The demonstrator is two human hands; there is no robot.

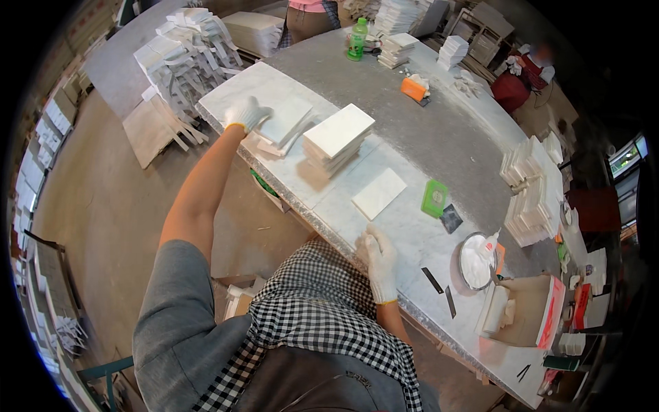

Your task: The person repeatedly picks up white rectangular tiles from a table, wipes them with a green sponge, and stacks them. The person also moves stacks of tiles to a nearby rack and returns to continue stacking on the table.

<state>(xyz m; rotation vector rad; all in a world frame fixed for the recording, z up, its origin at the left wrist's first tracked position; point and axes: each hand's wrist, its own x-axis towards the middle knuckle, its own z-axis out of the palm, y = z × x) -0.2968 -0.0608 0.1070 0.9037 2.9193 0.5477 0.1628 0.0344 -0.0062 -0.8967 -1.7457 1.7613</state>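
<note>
My left hand (248,115), in a white knitted glove, reaches to the left side of a low pile of white tiles (287,121). Its fingers look spread against the pile's edge, though slightly blurred. Just right of that pile stands a taller, neater stack of white rectangular tiles (339,132). A single white tile (379,193) lies flat on the marble-topped bench (329,199). Below this tile, at the bench's front edge, my gloved right hand (381,259) rests with its fingers curled together; I see nothing in them.
A green box (434,198), a dark square pad (451,218), two dark strips (432,280), a bowl of white paste (476,261) and a cardboard box (525,312) lie rightward. More tile stacks (532,192) line the bench. Another person (525,77) sits at far right; one stands behind.
</note>
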